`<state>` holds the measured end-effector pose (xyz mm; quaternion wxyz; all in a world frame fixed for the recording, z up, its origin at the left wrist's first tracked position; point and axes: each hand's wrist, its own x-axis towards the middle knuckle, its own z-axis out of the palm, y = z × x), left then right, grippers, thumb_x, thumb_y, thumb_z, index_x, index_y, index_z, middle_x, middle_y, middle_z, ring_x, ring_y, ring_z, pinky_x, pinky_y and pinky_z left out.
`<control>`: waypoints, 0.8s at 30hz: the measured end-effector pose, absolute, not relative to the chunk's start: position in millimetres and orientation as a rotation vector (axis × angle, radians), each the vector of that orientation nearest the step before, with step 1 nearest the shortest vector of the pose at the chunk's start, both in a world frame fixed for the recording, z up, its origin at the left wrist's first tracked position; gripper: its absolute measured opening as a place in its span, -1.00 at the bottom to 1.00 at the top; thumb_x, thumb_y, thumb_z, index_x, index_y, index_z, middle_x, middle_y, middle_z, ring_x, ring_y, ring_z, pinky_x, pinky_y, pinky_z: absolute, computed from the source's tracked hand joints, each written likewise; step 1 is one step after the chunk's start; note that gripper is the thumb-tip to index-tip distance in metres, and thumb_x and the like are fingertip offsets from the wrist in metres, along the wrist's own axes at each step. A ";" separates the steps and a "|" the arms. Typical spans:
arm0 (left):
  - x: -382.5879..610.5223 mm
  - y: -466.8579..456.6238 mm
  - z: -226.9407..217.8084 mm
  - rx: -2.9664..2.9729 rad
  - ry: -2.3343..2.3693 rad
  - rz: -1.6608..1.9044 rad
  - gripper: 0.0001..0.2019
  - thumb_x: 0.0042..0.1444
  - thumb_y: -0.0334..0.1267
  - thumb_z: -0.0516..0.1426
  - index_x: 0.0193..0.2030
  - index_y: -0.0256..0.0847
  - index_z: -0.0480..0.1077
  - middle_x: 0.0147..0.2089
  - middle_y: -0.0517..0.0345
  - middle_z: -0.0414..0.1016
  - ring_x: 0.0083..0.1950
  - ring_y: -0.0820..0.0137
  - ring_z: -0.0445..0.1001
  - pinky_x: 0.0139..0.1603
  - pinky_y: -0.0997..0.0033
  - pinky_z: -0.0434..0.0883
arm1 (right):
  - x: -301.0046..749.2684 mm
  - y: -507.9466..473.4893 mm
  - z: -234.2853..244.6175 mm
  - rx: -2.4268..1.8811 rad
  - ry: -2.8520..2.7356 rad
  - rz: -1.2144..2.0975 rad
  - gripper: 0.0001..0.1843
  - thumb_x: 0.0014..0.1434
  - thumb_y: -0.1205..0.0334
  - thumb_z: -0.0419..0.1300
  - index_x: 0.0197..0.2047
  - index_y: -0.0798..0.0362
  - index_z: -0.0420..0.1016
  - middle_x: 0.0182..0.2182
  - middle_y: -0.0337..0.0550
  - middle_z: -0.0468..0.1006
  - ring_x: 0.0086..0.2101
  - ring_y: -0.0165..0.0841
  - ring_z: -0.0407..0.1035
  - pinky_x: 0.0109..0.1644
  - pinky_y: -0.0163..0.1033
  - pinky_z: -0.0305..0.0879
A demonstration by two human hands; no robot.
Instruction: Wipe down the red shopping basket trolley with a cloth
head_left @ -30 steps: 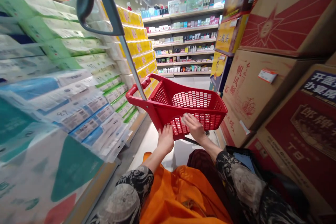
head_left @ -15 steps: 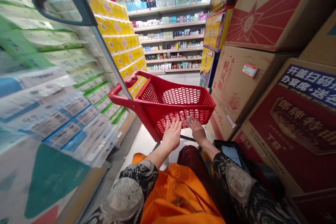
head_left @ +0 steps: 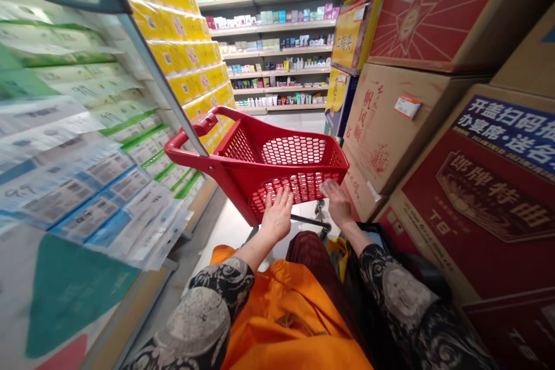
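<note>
A red plastic shopping cart (head_left: 277, 169) with honeycomb side walls stands across the aisle in front of me. My left hand (head_left: 277, 214) has its fingers stretched out and lies at the cart's near side wall. Toward the right end of that same wall, my right hand (head_left: 338, 201) is closed around a small, greyish-white crumpled cloth (head_left: 324, 187), pressed at the holes. Most of the cloth is hidden by the fingers. The part of the basket that shows holds nothing I can make out.
Wrapped tissue packs (head_left: 108, 185) are stacked close on the left, with yellow packs (head_left: 182, 58) behind. Large cartons (head_left: 390, 121) rise on the right. Shelves (head_left: 273, 29) of small goods cross the far end. A dark bag (head_left: 366, 295) sits by my right arm.
My right hand has moved right along the cart's side wall, away from the left hand. My left hand stays flat by the wall. The view has shifted slightly.
</note>
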<state>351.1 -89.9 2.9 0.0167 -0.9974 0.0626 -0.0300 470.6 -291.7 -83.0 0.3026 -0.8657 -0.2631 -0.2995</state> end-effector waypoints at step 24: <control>342.7 -13.1 60.7 -3.063 -0.249 -0.405 -0.30 0.00 -0.37 -0.03 0.34 -0.34 -0.07 0.42 -0.07 -0.19 0.41 0.18 -0.23 0.34 -0.08 -0.20 | 460.4 -174.8 9.5 -1.988 -0.959 -0.867 -0.52 0.22 0.50 -0.11 0.11 0.04 0.39 0.07 -0.08 0.43 0.16 -0.28 0.18 0.22 -0.02 0.22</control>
